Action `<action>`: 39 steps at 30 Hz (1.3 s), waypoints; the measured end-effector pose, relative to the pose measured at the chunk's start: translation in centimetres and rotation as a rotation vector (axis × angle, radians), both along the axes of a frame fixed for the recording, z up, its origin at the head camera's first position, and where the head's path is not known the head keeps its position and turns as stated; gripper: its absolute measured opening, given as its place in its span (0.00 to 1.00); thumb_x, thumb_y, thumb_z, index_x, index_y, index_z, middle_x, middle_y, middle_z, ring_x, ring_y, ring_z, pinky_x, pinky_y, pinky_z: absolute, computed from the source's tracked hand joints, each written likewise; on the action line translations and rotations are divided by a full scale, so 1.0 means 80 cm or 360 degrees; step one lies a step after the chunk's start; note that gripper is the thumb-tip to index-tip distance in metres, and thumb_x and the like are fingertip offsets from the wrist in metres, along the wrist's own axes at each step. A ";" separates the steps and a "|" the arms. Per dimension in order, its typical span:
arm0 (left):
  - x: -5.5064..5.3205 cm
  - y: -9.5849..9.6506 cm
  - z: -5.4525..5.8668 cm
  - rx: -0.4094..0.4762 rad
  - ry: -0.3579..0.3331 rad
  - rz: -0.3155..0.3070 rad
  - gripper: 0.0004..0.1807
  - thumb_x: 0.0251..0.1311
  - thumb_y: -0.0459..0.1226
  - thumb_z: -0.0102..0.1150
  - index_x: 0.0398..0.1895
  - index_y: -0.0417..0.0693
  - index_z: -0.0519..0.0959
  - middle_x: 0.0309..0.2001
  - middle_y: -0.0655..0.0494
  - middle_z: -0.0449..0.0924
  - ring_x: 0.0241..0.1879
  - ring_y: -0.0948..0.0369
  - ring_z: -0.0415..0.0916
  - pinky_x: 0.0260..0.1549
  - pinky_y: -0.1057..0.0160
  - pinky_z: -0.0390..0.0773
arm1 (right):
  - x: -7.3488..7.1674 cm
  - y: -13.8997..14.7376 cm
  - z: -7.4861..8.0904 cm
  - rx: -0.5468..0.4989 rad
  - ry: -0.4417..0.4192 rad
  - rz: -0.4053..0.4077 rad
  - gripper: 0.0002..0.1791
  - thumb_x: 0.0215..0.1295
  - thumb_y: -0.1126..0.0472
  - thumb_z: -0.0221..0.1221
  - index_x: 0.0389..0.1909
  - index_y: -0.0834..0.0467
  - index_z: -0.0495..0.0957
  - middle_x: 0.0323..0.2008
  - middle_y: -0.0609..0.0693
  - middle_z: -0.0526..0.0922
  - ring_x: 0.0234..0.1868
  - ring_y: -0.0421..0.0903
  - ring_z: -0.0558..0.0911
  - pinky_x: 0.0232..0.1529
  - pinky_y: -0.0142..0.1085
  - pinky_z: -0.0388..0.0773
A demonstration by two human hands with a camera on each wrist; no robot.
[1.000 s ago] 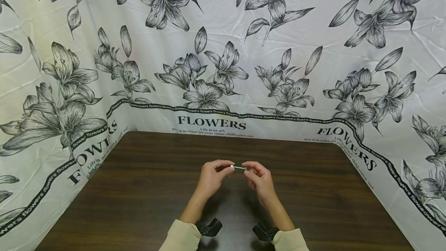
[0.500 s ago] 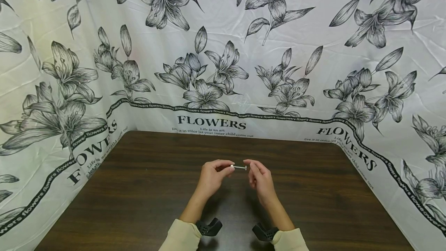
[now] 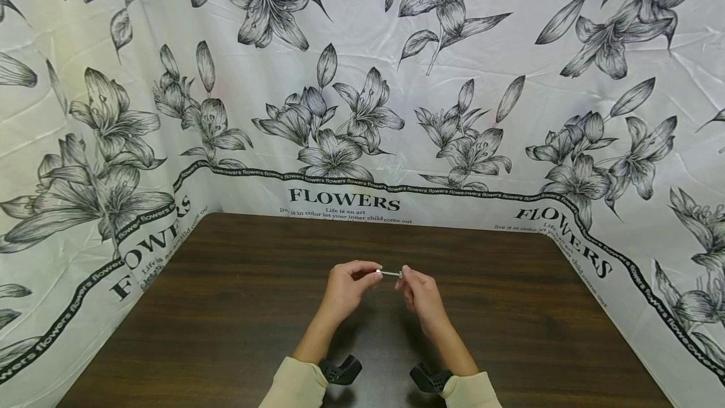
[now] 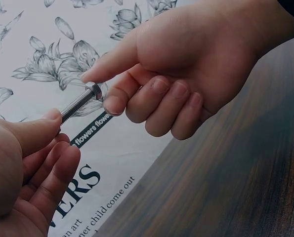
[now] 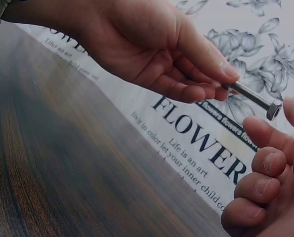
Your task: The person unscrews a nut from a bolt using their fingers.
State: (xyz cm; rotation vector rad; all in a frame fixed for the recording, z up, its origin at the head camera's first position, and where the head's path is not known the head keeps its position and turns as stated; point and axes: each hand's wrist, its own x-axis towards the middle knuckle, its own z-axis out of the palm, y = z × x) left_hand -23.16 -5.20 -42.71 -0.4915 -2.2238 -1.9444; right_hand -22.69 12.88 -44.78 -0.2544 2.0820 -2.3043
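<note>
A silver threaded bolt (image 3: 389, 274) lies roughly level between the two hands, above the table. The left hand (image 3: 343, 288) pinches its left end between thumb and fingertips; that end is mostly covered. At the bolt's right end is a hexagonal piece (image 5: 273, 110), nut or head, I cannot tell which. The right hand (image 3: 423, 294) has its thumb and index finger around this hexagonal end, the thumb tip at its edge in the left wrist view. The right hand's other fingers (image 4: 159, 106) are curled toward the palm.
A dark wood-grain table (image 3: 255, 332) spreads beneath both hands. White cloth (image 3: 362, 143) with black lily prints and lettering hangs behind and along both sides. Each wrist carries a black camera mount (image 3: 341, 370), just beyond a cream sleeve (image 3: 294, 384).
The right hand's fingers came off the bolt's right end half a second ago, and are back at it now, slightly lower. The left hand keeps its pinch almost unmoved.
</note>
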 end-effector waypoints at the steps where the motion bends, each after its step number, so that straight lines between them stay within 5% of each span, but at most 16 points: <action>1: 0.000 0.000 0.000 0.0000 -0.0001 -0.0002 0.07 0.57 0.27 0.66 0.38 0.35 0.84 0.33 0.46 0.84 0.30 0.54 0.82 0.31 0.58 0.82 | 0.000 0.000 0.000 -0.0003 -0.0007 0.0002 0.25 0.77 0.59 0.47 0.31 0.80 0.70 0.11 0.47 0.60 0.10 0.35 0.57 0.14 0.27 0.54; 11: 0.001 0.001 0.000 0.0007 0.0019 0.0010 0.06 0.56 0.26 0.65 0.38 0.34 0.84 0.32 0.46 0.84 0.29 0.56 0.82 0.30 0.66 0.81 | -0.009 0.003 -0.012 -0.0046 0.0048 0.0010 0.13 0.74 0.66 0.49 0.30 0.61 0.78 0.13 0.49 0.64 0.12 0.38 0.61 0.15 0.29 0.57; 20: 0.002 -0.001 0.002 -0.0013 0.0010 0.0009 0.07 0.57 0.26 0.65 0.39 0.35 0.84 0.33 0.45 0.84 0.30 0.54 0.82 0.30 0.66 0.81 | -0.020 0.008 -0.034 -0.0100 0.0195 0.0038 0.12 0.72 0.69 0.51 0.46 0.77 0.73 0.16 0.48 0.65 0.13 0.40 0.62 0.15 0.31 0.58; 26: 0.004 -0.001 0.005 -0.0026 0.0005 0.0016 0.07 0.58 0.26 0.64 0.39 0.35 0.84 0.32 0.45 0.84 0.30 0.53 0.82 0.30 0.66 0.81 | -0.020 0.010 -0.036 -0.0138 0.0313 0.0087 0.10 0.69 0.77 0.49 0.48 0.79 0.71 0.17 0.51 0.64 0.15 0.42 0.62 0.16 0.31 0.59; 32: 0.003 -0.002 0.004 -0.0021 0.0019 0.0021 0.07 0.58 0.26 0.64 0.39 0.34 0.84 0.33 0.44 0.84 0.30 0.51 0.82 0.31 0.63 0.82 | -0.019 0.008 -0.037 -0.0202 0.0393 0.0081 0.11 0.67 0.77 0.52 0.46 0.68 0.78 0.17 0.51 0.64 0.14 0.42 0.61 0.15 0.33 0.57; 39: 0.001 -0.002 0.001 -0.0002 0.0027 0.0019 0.07 0.57 0.26 0.64 0.39 0.35 0.84 0.33 0.44 0.84 0.30 0.49 0.82 0.31 0.61 0.82 | -0.018 0.006 -0.038 -0.0221 0.0471 0.0056 0.13 0.66 0.72 0.55 0.46 0.78 0.72 0.18 0.48 0.65 0.14 0.41 0.61 0.14 0.38 0.52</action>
